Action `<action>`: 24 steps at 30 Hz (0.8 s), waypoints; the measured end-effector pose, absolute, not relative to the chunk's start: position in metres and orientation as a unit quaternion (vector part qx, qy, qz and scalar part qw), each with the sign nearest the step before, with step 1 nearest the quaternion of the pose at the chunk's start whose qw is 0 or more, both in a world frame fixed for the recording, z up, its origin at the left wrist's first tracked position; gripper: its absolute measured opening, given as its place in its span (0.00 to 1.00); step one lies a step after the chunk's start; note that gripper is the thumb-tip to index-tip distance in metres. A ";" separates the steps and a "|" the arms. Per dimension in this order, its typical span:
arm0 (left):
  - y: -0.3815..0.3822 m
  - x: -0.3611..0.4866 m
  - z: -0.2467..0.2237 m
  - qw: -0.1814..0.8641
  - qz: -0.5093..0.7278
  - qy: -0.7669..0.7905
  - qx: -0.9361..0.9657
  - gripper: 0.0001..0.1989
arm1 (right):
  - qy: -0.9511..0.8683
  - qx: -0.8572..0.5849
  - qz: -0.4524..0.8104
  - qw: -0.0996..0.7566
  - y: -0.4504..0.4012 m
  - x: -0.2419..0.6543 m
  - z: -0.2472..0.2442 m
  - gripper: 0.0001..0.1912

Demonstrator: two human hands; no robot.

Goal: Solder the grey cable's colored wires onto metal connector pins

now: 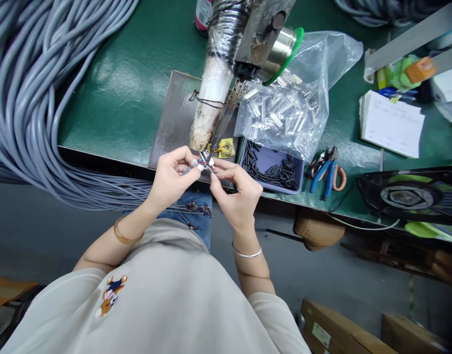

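My left hand (176,174) is closed in a pinch on the end of a grey cable, where thin coloured wires meet a small connector (203,157). Beside it, my right hand (237,189) pinches with thumb and forefinger close to the connector; what lies between those fingertips is too small to make out. White coverings show at some fingertips. Just above the connector ends a soldering iron (228,110) fixed pointing downward, next to a stained white tube (213,81). A yellow sponge (226,148) lies behind my right fingers.
Grey cables (45,64) cover the left side. To the right are a bin (301,179) of short black sleeves, a clear bag (285,108) of metal connectors, blue-handled pliers (328,179), a paper pad (391,125) and a fan (410,194). A solder spool (283,54) hangs above.
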State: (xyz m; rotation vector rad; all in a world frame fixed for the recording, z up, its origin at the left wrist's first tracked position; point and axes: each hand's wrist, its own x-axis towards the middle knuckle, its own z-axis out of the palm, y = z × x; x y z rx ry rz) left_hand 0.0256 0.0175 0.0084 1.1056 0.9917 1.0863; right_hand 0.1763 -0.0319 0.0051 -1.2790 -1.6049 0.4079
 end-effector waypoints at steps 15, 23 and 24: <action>0.017 0.026 0.010 0.583 0.478 0.432 0.495 0.10 | -0.696 -0.521 0.086 0.486 -0.023 0.175 0.007 0.06; 0.019 0.025 0.004 0.623 0.469 0.410 0.473 0.10 | -0.709 -0.529 0.075 0.461 -0.025 0.175 0.004 0.07; 0.018 0.025 0.002 0.626 0.465 0.412 0.471 0.10 | -0.708 -0.530 0.081 0.460 -0.026 0.176 0.003 0.07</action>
